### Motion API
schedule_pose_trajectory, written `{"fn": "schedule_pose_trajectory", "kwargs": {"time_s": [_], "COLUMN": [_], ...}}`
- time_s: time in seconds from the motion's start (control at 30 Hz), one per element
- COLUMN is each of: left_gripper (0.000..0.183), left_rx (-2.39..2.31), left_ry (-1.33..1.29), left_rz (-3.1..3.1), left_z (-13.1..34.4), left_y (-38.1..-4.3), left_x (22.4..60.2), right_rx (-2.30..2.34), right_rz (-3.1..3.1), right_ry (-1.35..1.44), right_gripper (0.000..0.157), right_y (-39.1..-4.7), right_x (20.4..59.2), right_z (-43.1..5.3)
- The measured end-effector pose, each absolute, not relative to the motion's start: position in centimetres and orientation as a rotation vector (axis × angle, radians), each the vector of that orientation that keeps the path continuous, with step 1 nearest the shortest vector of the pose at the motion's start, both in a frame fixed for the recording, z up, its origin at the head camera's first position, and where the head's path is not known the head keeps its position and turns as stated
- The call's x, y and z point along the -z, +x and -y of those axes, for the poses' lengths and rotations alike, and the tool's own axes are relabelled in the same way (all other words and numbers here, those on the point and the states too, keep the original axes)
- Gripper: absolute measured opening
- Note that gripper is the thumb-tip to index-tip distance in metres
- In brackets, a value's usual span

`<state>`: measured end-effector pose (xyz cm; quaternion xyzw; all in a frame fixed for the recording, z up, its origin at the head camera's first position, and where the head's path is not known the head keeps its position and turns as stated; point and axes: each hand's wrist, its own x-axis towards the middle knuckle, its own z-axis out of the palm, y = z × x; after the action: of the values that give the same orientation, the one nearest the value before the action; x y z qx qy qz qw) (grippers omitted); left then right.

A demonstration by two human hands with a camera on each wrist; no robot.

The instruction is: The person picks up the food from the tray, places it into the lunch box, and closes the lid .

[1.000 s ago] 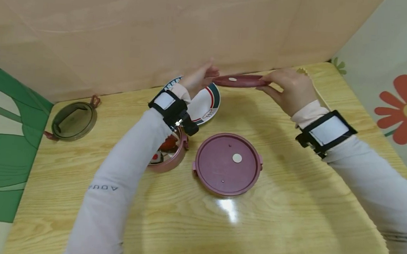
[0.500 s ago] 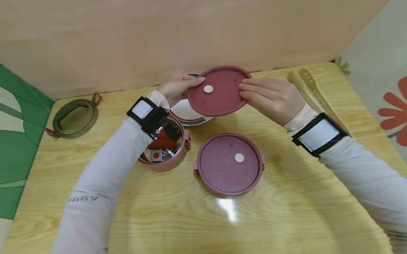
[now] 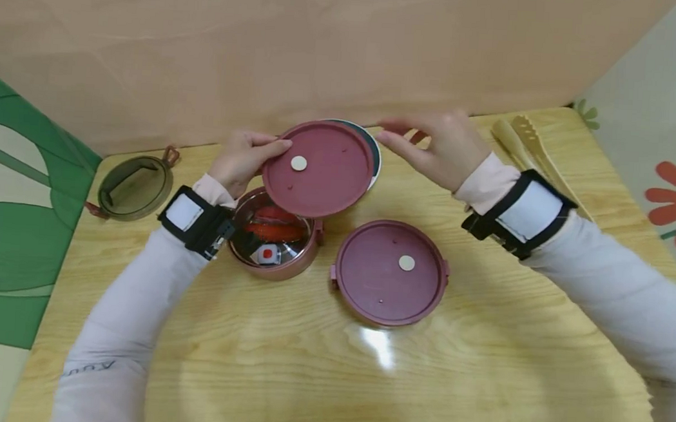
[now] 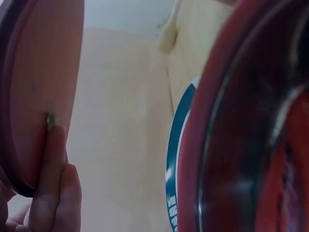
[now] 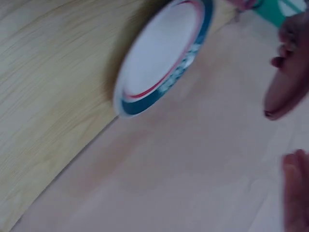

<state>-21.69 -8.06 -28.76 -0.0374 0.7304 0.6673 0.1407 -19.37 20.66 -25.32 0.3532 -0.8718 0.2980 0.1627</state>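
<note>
My left hand [image 3: 239,163] pinches a round dark red lid [image 3: 324,178] by its left edge, thumb on the upper face and fingers beneath. The lid hangs tilted over the back of an uncovered pink pot [image 3: 276,274]. Inside that pot lie red, sausage-like pieces [image 3: 275,233] and a small white block with a red spot [image 3: 268,254]. From the left wrist view, fingers [image 4: 50,179] reach a small metal stud on the lid's underside. My right hand [image 3: 443,149] is off to the right of the lid, fingers extended and holding nothing.
A second round pot, covered by a matching lid [image 3: 388,285], stands in front. Behind the held lid is a white plate with a teal rim [image 5: 159,53], partly hidden. A dark see-through lid [image 3: 136,189] lies back left; light brown tongs [image 3: 530,145] lie back right.
The lid has turned from edge-on to face-up and moved left, over the pink pot. My right hand has let go of it and drawn away to the right.
</note>
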Motion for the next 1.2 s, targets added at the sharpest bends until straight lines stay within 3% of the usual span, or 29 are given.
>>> {"fn": "schedule_pose_trajectory", "kwargs": {"time_s": [0.07,0.3,0.67,0.97,1.2], "left_gripper": [0.031,0.039,0.043,0.041,0.040], "left_rx": [-1.915,-1.868,-1.778,-1.601,-1.420], "left_ry": [-0.110,-0.072,-0.079,0.040,0.136], "left_rz": [-2.157,-2.239,-2.208,-2.398,-2.599], "left_z": [8.7,10.3,12.4,14.1,14.6], "left_y": [-20.9,-18.9,-17.8,-16.1,-15.3], "left_x": [28.7,28.4,28.8,29.9,32.8], "right_rx": [-0.894,-0.791,-1.011,-0.882,-0.623], "right_rz": [2.661,3.013,3.259,3.390,3.414], "right_ry": [0.958,1.036,1.004,1.090,1.118], "right_gripper": [0.024,0.040,0.017,0.014,0.014], "right_y": [-19.7,-21.4,-22.5,-22.4,-22.1], "right_x": [24.7,24.4,25.6,26.8,27.9], "right_z": [-19.4,-15.6,-12.8,-9.9,-8.9]}}
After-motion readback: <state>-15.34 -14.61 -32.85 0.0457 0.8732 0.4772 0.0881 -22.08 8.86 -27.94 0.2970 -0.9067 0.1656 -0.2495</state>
